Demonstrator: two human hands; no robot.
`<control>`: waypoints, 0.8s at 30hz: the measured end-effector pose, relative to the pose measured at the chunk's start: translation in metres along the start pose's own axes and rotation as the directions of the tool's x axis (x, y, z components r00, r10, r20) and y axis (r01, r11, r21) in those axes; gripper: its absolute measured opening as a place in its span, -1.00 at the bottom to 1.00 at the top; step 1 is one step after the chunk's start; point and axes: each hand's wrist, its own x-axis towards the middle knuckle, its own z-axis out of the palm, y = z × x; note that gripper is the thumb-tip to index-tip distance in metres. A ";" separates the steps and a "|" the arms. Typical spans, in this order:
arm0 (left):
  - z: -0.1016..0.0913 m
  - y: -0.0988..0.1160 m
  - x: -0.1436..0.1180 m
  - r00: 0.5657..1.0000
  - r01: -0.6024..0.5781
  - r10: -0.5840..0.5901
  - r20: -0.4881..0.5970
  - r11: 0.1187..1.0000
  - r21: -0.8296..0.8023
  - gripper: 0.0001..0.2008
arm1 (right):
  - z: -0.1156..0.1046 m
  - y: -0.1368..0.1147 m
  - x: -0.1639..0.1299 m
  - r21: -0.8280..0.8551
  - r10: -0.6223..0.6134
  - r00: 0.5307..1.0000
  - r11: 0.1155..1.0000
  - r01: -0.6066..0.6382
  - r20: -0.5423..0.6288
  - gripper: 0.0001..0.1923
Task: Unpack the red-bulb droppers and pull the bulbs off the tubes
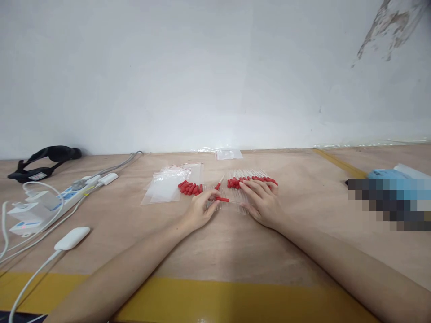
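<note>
Clutter rings the work: clear plastic zip bags (164,185) and a small heap of red-bulbed droppers (190,188) lie left, a white power strip (72,193) farther left. On the wooden table (215,251), the left hand (199,211) pinches one clear dropper with a red bulb (222,199) between fingertips. The right hand (262,202) rests flat, fingers spread, over the wide row of red-bulbed glass droppers (251,180).

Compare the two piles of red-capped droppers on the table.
1. The left pile is small and bunched; the right pile is longer, spread in a row.
2. The left pile lies beside the clear bags, untouched; the right hand rests on the right pile.
Both have red bulbs and clear stems.
</note>
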 end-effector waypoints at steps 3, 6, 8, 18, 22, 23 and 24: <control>0.002 0.003 -0.002 0.999 -0.052 0.052 0.006 0.998 0.019 -0.85 | 0.003 -0.002 -0.002 0.039 -0.047 0.997 0.998 0.044 0.066 -0.67; 0.004 0.006 -0.002 0.996 -0.085 0.084 0.039 0.996 0.022 -0.82 | 0.007 -0.006 -0.003 0.085 -0.038 0.993 0.996 0.028 0.116 -0.75; 0.007 0.007 -0.001 0.992 -0.110 0.106 0.064 0.992 0.054 -0.79 | 0.007 -0.011 -0.002 0.122 -0.019 0.989 0.993 0.001 0.145 -0.74; 0.009 0.006 -0.005 0.955 -0.230 0.176 0.237 0.947 0.225 -0.76 | -0.005 -0.024 0.002 0.187 -0.121 0.983 0.978 0.094 0.140 -0.73; 0.007 0.007 -0.006 0.946 -0.239 0.182 0.268 0.950 0.201 -0.74 | -0.008 -0.020 -0.002 0.131 -0.189 0.973 0.976 0.172 0.130 -0.75; 0.006 0.007 -0.006 0.944 -0.242 0.183 0.276 0.950 0.197 -0.74 | -0.008 -0.019 -0.004 0.115 -0.201 0.971 0.976 0.187 0.129 -0.75; 0.006 0.007 -0.006 0.941 -0.245 0.184 0.284 0.950 0.194 -0.74 | -0.009 -0.017 -0.005 0.098 -0.210 0.969 0.975 0.198 0.127 -0.76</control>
